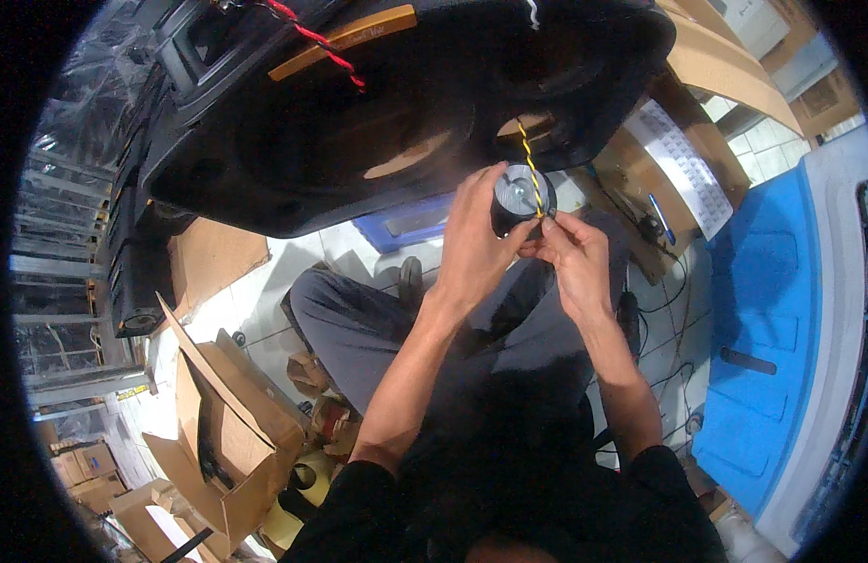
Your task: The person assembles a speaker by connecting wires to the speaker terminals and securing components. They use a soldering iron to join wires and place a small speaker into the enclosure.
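My left hand [473,242] is closed around the rim of a small round speaker driver [515,192] with a silvery back and a black edge. The fingers of my right hand [581,258] pinch the lower end of a twisted yellow-and-black wire [528,150] at the driver's near edge. Whether the wire's tip touches a terminal is hidden by the fingertips. From there the wire runs up into an opening of a large black speaker cabinet [274,178], which lies just beyond my hands. A twisted red wire [312,38] hangs over the cabinet's larger opening.
An orange-brown strip [345,42] lies across the cabinet. Right of my legs are a cardboard box [617,164], a printed sheet [682,169], a blue pen [661,218] and a big blue plastic panel [757,310]. Opened cartons [227,403] stand on the left; a blue tray [406,225] lies ahead.
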Motion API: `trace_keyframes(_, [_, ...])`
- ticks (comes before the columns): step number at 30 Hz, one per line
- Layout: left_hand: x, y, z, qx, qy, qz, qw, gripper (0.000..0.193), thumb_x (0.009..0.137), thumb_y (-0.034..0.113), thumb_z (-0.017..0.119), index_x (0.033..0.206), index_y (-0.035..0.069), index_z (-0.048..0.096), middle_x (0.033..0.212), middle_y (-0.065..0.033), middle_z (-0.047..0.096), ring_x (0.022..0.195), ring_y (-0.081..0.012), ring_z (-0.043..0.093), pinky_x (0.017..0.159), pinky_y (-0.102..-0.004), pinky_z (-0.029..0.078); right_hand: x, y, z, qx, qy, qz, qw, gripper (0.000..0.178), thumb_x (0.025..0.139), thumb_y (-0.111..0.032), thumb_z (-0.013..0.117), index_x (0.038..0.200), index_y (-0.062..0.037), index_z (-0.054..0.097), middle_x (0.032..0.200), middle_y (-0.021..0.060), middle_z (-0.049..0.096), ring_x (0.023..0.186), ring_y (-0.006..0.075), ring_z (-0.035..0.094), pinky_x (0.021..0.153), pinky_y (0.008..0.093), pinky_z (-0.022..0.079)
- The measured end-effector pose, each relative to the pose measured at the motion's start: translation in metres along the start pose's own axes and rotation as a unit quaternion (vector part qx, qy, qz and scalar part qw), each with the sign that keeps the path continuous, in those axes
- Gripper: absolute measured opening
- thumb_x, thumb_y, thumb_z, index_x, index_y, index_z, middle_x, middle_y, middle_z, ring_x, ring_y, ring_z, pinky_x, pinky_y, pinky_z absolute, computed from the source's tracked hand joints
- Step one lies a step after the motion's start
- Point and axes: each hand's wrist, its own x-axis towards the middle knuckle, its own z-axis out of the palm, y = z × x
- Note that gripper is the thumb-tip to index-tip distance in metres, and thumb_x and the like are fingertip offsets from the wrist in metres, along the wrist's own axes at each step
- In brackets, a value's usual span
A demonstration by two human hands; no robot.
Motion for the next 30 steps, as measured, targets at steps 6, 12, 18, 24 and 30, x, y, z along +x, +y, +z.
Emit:
trace_keyframes(6, [0.005,-0.007,-0.002,-0.091,-0.053,-0.017,0.994,0.082,0.076,0.005,0.085,0.148,0.006,0.046,0.142,-0.0201,0.058,0.132,-0.0378,0.056,0.111,-0.0416,0.044,-0.008,0.001,0.005,0.05,0.031,-0.018,0.998,0.02,0.103,-0.006,0.055,0.107,0.0108,0.065,0.093,0.0158,0.071,0.083,0.0255,0.075,0.082,0.0364,0.063])
trace_keyframes(12, [0.001,-0.018,0.002,-0.045,-0.061,0.023,0.997,0.083,0.077,0.004,0.083,0.149,0.006,0.043,0.148,-0.0201,0.053,0.138,-0.0398,0.05,0.113,-0.0439,0.042,-0.004,0.006,-0.003,0.04,0.026,0.022,0.999,0.021,0.102,-0.007,0.057,0.109,0.0117,0.064,0.096,0.0166,0.071,0.085,0.0253,0.075,0.081,0.037,0.063])
trace_keyframes(18, [-0.004,-0.02,0.012,-0.036,0.004,0.05,0.998,0.082,0.074,0.007,0.086,0.146,0.003,0.046,0.145,-0.0212,0.054,0.135,-0.0405,0.051,0.112,-0.0451,0.042,-0.005,0.005,-0.01,0.029,0.008,0.019,0.999,0.023,0.101,-0.007,0.058,0.113,0.0117,0.064,0.101,0.017,0.071,0.087,0.0248,0.073,0.078,0.0374,0.063])
trace_keyframes(24, [-0.01,-0.017,0.014,-0.007,0.027,0.038,0.999,0.083,0.072,0.01,0.089,0.144,0.003,0.048,0.143,-0.0215,0.054,0.136,-0.0393,0.05,0.112,-0.0454,0.043,-0.006,0.002,-0.011,0.026,0.016,0.016,0.999,0.028,0.102,-0.012,0.059,0.117,0.0122,0.062,0.104,0.0178,0.071,0.088,0.0262,0.074,0.077,0.0375,0.062])
trace_keyframes(30, [-0.02,-0.014,0.012,0.008,0.037,0.023,0.999,0.081,0.074,0.01,0.088,0.144,0.003,0.049,0.143,-0.0216,0.054,0.137,-0.0397,0.049,0.113,-0.0456,0.042,-0.013,0.001,-0.014,0.012,0.022,0.057,0.998,0.025,0.103,-0.014,0.056,0.116,0.0061,0.063,0.105,0.0156,0.072,0.09,0.0232,0.073,0.08,0.0349,0.06])
